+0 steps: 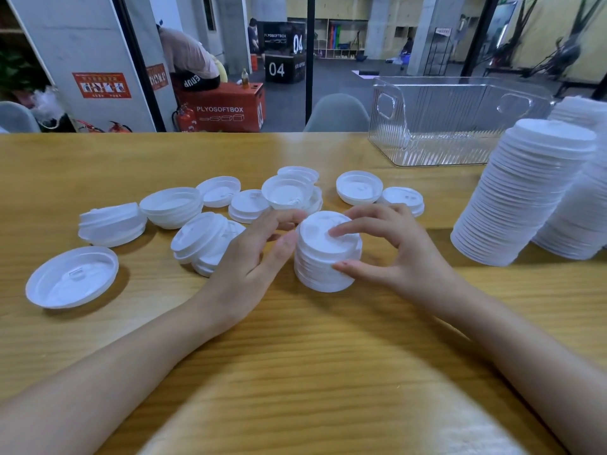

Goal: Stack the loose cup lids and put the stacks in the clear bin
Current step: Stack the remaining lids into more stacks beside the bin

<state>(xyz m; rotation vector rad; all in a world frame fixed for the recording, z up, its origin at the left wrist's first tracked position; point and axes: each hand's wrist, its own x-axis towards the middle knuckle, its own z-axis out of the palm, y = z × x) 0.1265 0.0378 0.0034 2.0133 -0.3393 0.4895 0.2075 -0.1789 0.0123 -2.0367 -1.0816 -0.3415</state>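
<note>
**Short stack gripped by both hands, mid-worktop**

Short stack of lids stands upright on the worktop, centre front. Left hand cups its left side, fingers curled round the back. Right hand has its index finger on top and its thumb pinching the lower wall. Loose lids lie scattered to the left and behind. Clear bin sits back right, well apart, with tall stacks beside it.

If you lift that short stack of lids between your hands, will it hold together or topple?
Probably light: the short stack is thin white plastic lids. They look nested, so it likely lifts as one piece when squeezed from both sides. Its layers sit slightly uneven, though, so a sideways push might slide the top lids off.
</note>
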